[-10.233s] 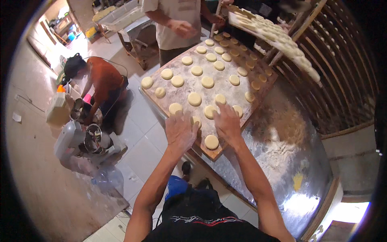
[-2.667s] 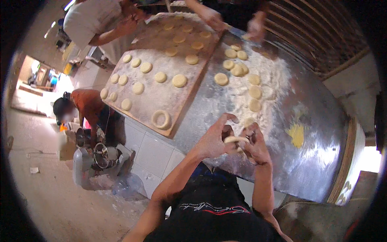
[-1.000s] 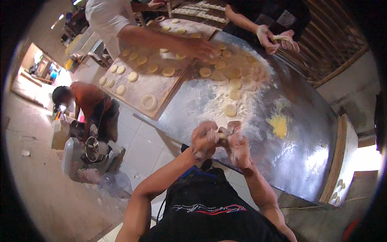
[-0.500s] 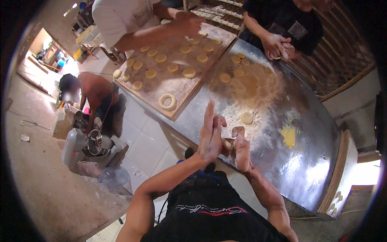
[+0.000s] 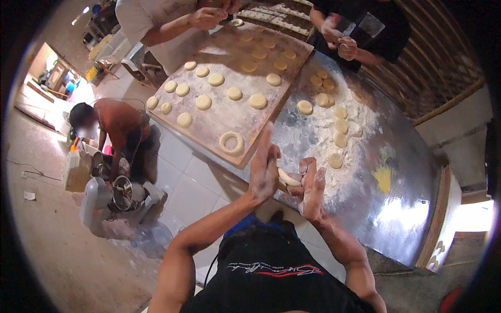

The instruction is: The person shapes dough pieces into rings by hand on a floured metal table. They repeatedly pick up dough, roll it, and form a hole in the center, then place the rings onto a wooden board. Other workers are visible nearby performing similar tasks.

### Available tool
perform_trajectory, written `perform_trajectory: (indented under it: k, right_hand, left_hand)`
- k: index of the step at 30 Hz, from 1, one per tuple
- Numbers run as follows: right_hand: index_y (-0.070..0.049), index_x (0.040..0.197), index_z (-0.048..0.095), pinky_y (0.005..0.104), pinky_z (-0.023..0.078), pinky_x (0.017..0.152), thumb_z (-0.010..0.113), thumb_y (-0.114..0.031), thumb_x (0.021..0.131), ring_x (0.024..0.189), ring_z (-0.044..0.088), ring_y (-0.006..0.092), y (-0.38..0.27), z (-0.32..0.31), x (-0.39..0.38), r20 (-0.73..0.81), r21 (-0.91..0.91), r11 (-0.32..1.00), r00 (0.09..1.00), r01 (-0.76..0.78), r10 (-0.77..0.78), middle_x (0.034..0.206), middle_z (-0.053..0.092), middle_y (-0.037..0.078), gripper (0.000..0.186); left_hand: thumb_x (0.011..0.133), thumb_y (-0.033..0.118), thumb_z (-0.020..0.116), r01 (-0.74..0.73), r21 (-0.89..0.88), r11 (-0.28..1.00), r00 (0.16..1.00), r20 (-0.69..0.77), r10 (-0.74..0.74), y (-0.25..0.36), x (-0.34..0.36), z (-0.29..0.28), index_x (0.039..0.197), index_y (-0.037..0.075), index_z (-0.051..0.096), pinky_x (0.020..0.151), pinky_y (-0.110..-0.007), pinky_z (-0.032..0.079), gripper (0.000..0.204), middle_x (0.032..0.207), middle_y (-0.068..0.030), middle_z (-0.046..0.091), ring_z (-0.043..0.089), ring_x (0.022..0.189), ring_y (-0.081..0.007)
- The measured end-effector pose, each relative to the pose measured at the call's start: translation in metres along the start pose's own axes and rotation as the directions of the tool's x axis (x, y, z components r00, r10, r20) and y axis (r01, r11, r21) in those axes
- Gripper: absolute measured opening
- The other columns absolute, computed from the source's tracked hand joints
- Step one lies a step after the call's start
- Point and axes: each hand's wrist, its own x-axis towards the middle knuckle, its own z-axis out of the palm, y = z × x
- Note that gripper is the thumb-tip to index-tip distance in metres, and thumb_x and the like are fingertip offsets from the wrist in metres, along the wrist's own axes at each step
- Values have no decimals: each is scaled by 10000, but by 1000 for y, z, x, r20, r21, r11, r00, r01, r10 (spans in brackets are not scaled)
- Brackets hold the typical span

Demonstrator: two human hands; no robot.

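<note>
A curved, pale piece of dough, like part of a ring, spans the gap between my floury hands, above the table's near edge. My left hand is edge-on, fingers extended and thumb bent, its inner side against the dough's left end. My right hand has bent fingers around the other end; its grip is partly hidden. Just beyond my left hand, a dough ring lies on the wooden board. Several flat dough discs rest on that board.
On the metal table are loose flour, a row of dough discs and a yellow smear. Two people stand across from me, their hands raised near the far edge. At left, another person bends over a mixer.
The pale dough between my hands now shows clearly. The person at far left has lifted their arms off the board. Several more discs show on the flour, in a row.
</note>
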Motion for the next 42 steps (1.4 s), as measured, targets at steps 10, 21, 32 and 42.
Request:
perform_trajectory:
  k: [10,21,32,42]
  right_hand:
    - [-154,1089,326,308,464,707,218,-581,987,840,526,143,28,31,43,-6,22,1000,1000,15,-15,1022,359,21,452]
    - [-62,1250,371,344,443,886,212,-455,1014,1001,533,193,30,63,91,92,-61,994,991,-93,98,1110,498,118,484]
    - [-108,1186,351,324,475,768,323,-280,941,930,548,182,35,83,124,-8,-130,991,1000,21,-22,1055,468,94,301]
    - [-36,1272,362,457,478,813,424,-171,921,888,605,403,31,51,216,-85,-949,302,842,96,-534,1240,476,322,382]
  left_hand:
    - [893,-11,560,247,-95,964,969,-4,-248,-23,15,-35,1424,18,335,652,-301,439,578,841,-74,479,470,718,-179]
    - [956,13,415,-134,204,970,975,201,92,-35,52,-73,1528,83,74,534,-285,401,669,901,-134,543,458,620,-153]
    - [981,151,475,-363,257,896,919,256,299,-48,76,-81,1394,31,379,574,-369,497,440,994,-177,602,605,757,-251]
    - [967,157,474,66,471,880,993,56,-104,-95,144,-86,1329,54,483,813,-423,486,377,990,-208,584,602,928,-379]
